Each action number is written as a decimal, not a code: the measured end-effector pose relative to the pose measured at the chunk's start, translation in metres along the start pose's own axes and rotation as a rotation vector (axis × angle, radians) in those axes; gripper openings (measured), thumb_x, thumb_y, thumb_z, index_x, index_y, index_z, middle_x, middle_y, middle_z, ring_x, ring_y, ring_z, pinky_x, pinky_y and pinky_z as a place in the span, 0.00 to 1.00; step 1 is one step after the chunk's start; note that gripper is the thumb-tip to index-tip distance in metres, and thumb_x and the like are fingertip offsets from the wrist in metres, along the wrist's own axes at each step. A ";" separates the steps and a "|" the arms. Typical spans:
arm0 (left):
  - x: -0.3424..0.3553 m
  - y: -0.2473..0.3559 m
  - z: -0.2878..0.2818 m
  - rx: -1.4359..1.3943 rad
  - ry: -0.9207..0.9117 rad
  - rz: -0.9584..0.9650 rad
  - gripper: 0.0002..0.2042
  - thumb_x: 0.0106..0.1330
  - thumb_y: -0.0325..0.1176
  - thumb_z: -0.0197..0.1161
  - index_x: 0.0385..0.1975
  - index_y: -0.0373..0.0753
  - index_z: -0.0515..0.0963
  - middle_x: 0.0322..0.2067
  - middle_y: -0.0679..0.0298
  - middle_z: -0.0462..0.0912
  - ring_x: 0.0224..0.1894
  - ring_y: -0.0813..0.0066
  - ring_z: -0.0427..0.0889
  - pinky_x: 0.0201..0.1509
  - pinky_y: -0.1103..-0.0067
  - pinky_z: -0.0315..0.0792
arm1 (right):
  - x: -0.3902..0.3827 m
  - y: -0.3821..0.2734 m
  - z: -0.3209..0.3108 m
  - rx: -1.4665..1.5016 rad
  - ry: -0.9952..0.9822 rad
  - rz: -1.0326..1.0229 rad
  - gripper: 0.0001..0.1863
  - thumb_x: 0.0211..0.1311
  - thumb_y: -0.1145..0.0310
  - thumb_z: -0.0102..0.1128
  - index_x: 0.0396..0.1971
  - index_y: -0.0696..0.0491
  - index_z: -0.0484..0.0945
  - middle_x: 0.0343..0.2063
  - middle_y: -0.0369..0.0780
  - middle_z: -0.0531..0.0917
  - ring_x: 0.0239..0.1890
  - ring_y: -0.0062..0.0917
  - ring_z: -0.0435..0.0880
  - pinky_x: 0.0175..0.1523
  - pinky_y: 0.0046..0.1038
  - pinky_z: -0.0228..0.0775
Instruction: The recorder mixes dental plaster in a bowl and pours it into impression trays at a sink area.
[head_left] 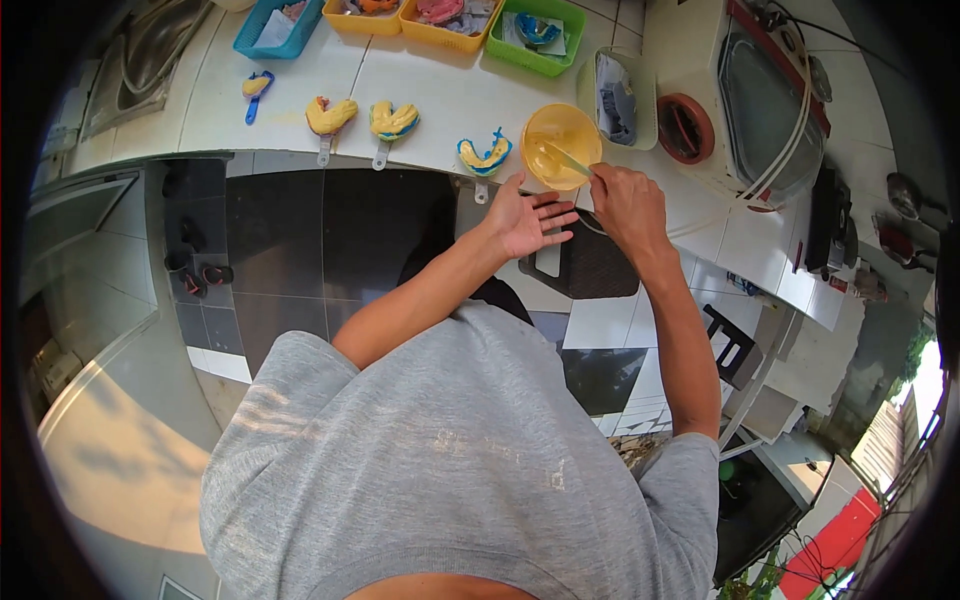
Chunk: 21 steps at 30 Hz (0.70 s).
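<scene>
My right hand (633,207) grips a spatula, whose pale blade (572,160) dips into a yellow mixing bowl (583,128) on the white tiled counter. Some of the pale material lies inside the bowl. Just below the bowl, my left hand (532,222) is turned palm up with fingers spread and nothing in it. Left of the bowl lies a dental impression tray (484,155) with blue and yellow material and a metal handle at the counter's edge. Farther left are two impression trays (393,121) (331,116) heaped with yellow material, and a small blue-handled one (256,92).
Along the back stand a blue basket (270,42), two orange baskets (440,36), a green basket (545,62) and a pale green bin (640,110). A boxy machine (765,110) sits at the right, a steel sink (150,60) at the left. A dark stool (598,265) stands below the counter.
</scene>
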<state>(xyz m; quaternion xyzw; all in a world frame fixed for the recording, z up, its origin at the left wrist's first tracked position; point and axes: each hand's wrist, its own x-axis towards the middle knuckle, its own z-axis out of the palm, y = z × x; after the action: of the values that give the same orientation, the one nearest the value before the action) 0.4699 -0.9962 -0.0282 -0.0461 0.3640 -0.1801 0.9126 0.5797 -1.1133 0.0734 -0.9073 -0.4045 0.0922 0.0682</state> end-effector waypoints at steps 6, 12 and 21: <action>-0.016 -0.014 -0.055 0.075 0.296 0.196 0.16 0.68 0.31 0.48 0.53 0.36 0.61 0.55 0.49 0.70 0.55 0.55 0.74 0.61 0.59 0.69 | 0.006 0.005 -0.009 0.038 -0.032 0.045 0.07 0.58 0.71 0.56 0.30 0.57 0.81 0.32 0.45 0.79 0.30 0.45 0.82 0.37 0.41 0.75; -0.027 0.006 -0.056 0.092 0.293 0.604 0.09 0.69 0.28 0.52 0.47 0.37 0.68 0.38 0.62 0.77 0.44 0.71 0.79 0.52 0.73 0.76 | 0.019 0.011 -0.011 0.042 -0.086 -0.042 0.07 0.57 0.71 0.56 0.33 0.56 0.81 0.31 0.44 0.80 0.31 0.44 0.82 0.38 0.41 0.75; -0.026 0.009 -0.062 0.196 0.403 0.979 0.08 0.72 0.35 0.52 0.43 0.38 0.70 0.38 0.62 0.79 0.42 0.72 0.81 0.49 0.75 0.76 | 0.033 0.039 -0.006 -0.059 -0.064 -0.286 0.06 0.53 0.72 0.54 0.24 0.55 0.80 0.25 0.46 0.80 0.29 0.43 0.83 0.34 0.41 0.75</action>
<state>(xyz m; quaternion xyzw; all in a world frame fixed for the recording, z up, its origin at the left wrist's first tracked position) 0.4128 -0.9753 -0.0588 0.2498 0.4923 0.2278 0.8021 0.6307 -1.1146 0.0675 -0.8387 -0.5341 0.0987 0.0410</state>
